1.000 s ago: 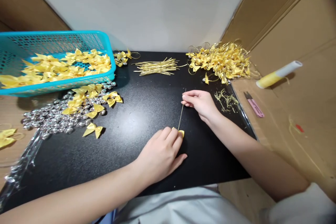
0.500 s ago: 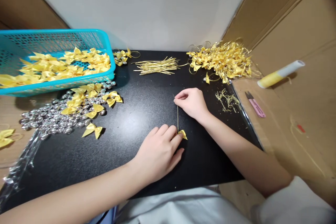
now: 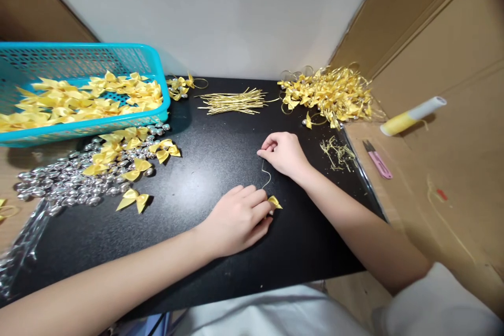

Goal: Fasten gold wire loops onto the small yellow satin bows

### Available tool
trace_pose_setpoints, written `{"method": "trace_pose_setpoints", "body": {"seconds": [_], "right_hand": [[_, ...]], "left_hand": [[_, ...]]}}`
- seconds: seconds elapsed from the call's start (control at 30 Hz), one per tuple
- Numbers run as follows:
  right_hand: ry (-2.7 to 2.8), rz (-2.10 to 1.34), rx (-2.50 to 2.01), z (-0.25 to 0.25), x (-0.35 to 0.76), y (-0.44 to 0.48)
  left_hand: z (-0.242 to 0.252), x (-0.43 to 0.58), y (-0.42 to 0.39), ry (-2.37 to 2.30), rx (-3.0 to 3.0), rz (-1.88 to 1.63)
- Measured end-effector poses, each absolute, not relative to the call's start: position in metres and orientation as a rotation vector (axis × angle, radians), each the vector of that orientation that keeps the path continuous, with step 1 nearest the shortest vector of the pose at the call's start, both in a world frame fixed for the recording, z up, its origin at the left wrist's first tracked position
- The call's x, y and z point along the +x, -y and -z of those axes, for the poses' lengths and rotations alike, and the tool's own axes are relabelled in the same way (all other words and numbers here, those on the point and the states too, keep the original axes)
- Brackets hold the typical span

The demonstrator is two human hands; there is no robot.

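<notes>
My left hand [image 3: 238, 218] rests on the black mat [image 3: 205, 231] with its fingertips pinched on a small yellow ribbon bow [image 3: 274, 201]. A thin gold cord [image 3: 266, 175] rises from the bow in a curve to my right hand [image 3: 282, 153], which pinches its upper end. The two hands are a short way apart near the middle of the mat.
A turquoise basket [image 3: 82, 128] of yellow bows stands at the left, with loose bows [image 3: 134, 160] and silver bells [image 3: 59, 186] in front. Cut gold cords [image 3: 232, 101] lie at the back, finished bows [image 3: 331, 94] at back right. Pink clippers [image 3: 377, 159] and a yellow-white tube [image 3: 411, 115] lie on cardboard.
My right hand has moved left and down toward the left hand, so the gold cord, straight before, now bends in a curve. The left hand stays on the bow.
</notes>
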State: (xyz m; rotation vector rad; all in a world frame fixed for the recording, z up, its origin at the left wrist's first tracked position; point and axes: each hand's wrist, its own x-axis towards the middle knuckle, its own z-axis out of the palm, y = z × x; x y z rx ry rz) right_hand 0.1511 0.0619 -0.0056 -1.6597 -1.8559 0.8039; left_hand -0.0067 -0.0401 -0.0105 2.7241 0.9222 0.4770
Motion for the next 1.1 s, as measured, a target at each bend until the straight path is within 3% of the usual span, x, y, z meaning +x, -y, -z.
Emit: {"method": "trace_pose_setpoints", "body": {"seconds": [0.13, 0.43, 0.87, 1.1], "right_hand": [[1.874, -0.853, -1.563, 0.003, 0.165, -0.066], [2.157, -0.538, -1.658, 0.005, 0.179, -0.072], [2.249, -0.857, -1.452, -0.004, 0.175, -0.122], [2.356, -0.355, -1.480, -0.012, 0.142, -0.166]], "left_hand": [[0.015, -0.008, 0.038, -0.909, 2.712, -0.533], [0.016, -0.010, 0.037, -0.853, 2.679, -0.558], [0.017, -0.011, 0.037, -0.897, 2.590, -0.545], [0.016, -0.014, 0.037, -0.828, 2.589, -0.621]]}}
